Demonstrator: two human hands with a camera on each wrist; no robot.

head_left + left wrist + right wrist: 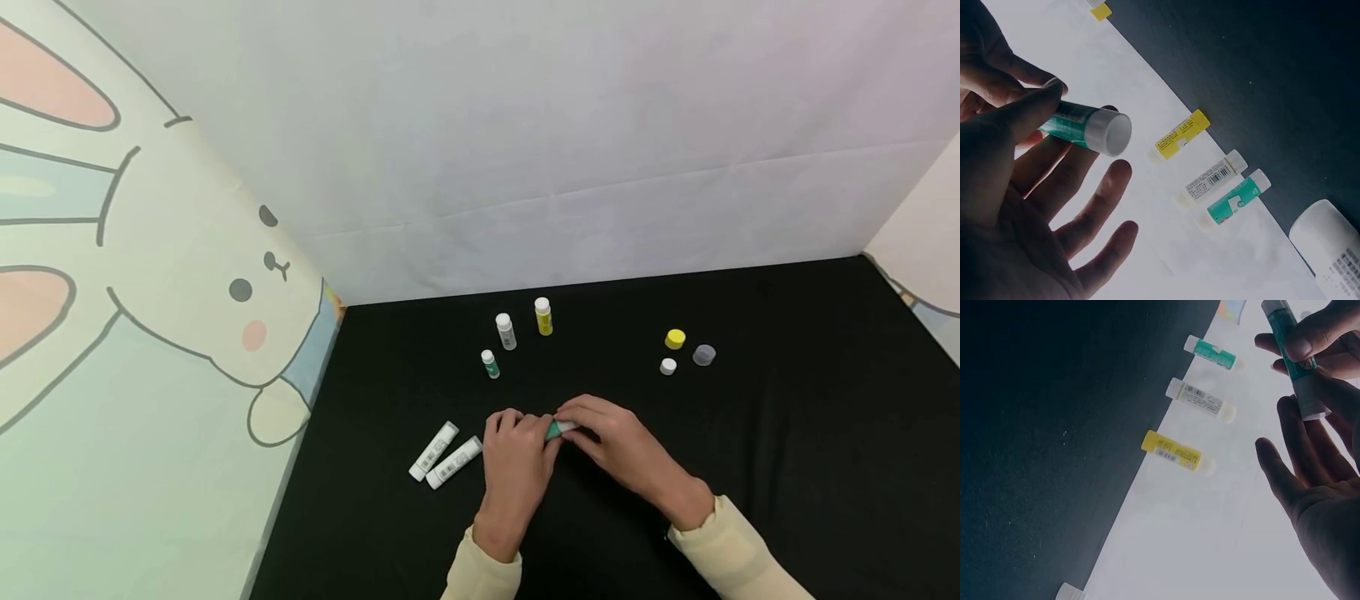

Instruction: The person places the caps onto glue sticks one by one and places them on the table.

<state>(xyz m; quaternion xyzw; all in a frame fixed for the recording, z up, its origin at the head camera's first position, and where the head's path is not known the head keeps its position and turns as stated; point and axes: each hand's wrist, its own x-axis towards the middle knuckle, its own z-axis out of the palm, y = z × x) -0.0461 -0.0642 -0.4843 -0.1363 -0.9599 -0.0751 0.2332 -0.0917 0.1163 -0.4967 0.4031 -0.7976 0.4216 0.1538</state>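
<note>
A green glue stick (553, 430) with a white end is held between both hands over the table. My left hand (517, 458) grips its green body. At the white end, my right hand (618, 437) pinches with thumb and fingers. In the right wrist view the same stick (1284, 331) tilts, its white end toward the right palm. Two white tubes (434, 451) lie side by side just left of my left hand. Beyond the hands stand a small green glue stick (491, 365), a white one (506, 333) and a yellow one (543, 318), all with white tops.
A yellow cap (675, 339), a small white cap (667, 367) and a translucent cap (704, 356) sit on the right of the black tabletop (825, 400). A pale cloth wall (600, 150) rises behind the table, and a rabbit-print panel (172, 292) stands at the left.
</note>
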